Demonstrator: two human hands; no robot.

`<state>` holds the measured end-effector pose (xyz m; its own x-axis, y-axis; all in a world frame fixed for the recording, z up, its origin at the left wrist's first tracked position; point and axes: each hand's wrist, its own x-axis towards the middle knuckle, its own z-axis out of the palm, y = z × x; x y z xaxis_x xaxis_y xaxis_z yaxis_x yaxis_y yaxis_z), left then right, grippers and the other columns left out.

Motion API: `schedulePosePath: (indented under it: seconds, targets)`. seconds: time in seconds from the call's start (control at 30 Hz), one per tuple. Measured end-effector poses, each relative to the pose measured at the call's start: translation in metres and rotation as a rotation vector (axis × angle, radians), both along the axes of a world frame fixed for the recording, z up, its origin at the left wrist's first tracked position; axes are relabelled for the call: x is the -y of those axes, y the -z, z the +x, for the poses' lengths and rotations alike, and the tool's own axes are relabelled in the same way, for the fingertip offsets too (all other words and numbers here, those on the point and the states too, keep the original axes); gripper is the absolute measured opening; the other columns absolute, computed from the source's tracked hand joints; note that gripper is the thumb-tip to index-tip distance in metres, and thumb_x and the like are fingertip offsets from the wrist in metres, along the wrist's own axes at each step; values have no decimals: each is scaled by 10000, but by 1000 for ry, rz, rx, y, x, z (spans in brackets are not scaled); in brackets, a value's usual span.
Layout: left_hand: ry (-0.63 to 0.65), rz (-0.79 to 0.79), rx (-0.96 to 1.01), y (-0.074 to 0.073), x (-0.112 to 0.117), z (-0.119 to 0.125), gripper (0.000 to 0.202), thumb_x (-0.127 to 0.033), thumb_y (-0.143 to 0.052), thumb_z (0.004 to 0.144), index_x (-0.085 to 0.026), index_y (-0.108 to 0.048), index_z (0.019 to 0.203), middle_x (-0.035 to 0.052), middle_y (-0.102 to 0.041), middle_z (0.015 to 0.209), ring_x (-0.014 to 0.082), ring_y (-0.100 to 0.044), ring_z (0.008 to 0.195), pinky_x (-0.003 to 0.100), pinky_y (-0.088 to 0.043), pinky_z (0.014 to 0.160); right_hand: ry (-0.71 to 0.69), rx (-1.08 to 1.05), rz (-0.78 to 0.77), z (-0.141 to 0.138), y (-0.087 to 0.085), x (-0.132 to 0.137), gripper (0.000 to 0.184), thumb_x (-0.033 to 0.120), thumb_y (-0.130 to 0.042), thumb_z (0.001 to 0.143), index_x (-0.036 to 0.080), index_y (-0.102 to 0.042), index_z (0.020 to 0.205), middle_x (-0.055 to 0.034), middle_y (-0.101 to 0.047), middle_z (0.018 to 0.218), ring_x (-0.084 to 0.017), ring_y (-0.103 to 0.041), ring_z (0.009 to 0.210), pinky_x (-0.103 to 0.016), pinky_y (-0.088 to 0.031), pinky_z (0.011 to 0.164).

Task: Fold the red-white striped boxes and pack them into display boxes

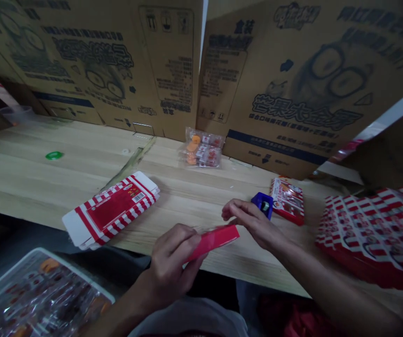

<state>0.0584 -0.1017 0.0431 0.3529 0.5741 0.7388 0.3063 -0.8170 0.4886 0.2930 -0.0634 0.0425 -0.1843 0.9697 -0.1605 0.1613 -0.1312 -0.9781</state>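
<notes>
Both hands on red flat carton [212, 240]: left hand [172, 265] grips near end, right hand [251, 222] pinches far end

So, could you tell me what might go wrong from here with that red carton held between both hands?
The red carton is pinched only at its ends by the left hand and right hand, so it could buckle or crease. It hangs over the table edge and might drop to the floor. The right hand is close to the blue object and could knock it.
</notes>
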Motion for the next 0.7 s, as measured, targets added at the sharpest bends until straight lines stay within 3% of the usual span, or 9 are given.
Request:
schedulePosePath:
  seconds: [0.1,0.17,0.37,0.47,0.53,0.6,0.7]
  targets:
    - [-45,105,-55,16,-4,8,285,-53,-600,812,-166,-570,1071,90,-665,870,191,-636,840,333,-572,733,-77,134,273,-6,-7,9,347,512,-576,846,178,-640,919,-56,-628,935,-179,-573,904,-299,-440,840]
    - [-69,140,-82,24,-5,10,262,-68,-588,821,-168,-572,1062,89,-675,857,193,-650,833,344,-581,752,-173,208,325,-12,-8,13,282,453,-587,855,187,-642,928,-54,-633,950,-183,-573,918,-299,-428,857]
    - [-62,252,-147,39,2,13,231,-62,-554,817,-136,-599,1032,93,-684,811,199,-662,837,349,-592,770,-239,335,126,-29,5,12,178,331,-622,789,176,-559,729,4,-576,729,-130,-522,700,-226,-409,622]
    - [-30,268,-180,46,6,13,217,-49,-555,810,-114,-611,1009,97,-682,815,204,-653,862,343,-589,768,-216,324,121,-24,14,8,131,282,-639,737,178,-560,749,8,-571,752,-135,-524,737,-234,-420,656]
    - [-44,276,-181,51,6,12,220,-51,-556,811,-111,-615,1015,104,-685,841,211,-645,890,355,-588,781,-102,268,142,-15,19,9,203,346,-662,736,180,-571,811,-4,-585,826,-150,-540,816,-247,-436,707]
    - [-69,275,-169,55,4,12,231,-45,-558,809,-106,-618,1023,114,-685,871,217,-636,921,366,-585,799,32,176,50,-5,25,15,316,459,-652,758,183,-562,885,-13,-596,845,-153,-564,813,-246,-453,678]
    - [-44,264,-161,65,6,17,240,-25,-563,794,-86,-627,1018,121,-676,878,226,-623,955,362,-576,819,39,-67,-366,1,35,32,458,595,-607,763,181,-547,948,-18,-627,746,-153,-605,626,-252,-467,529]
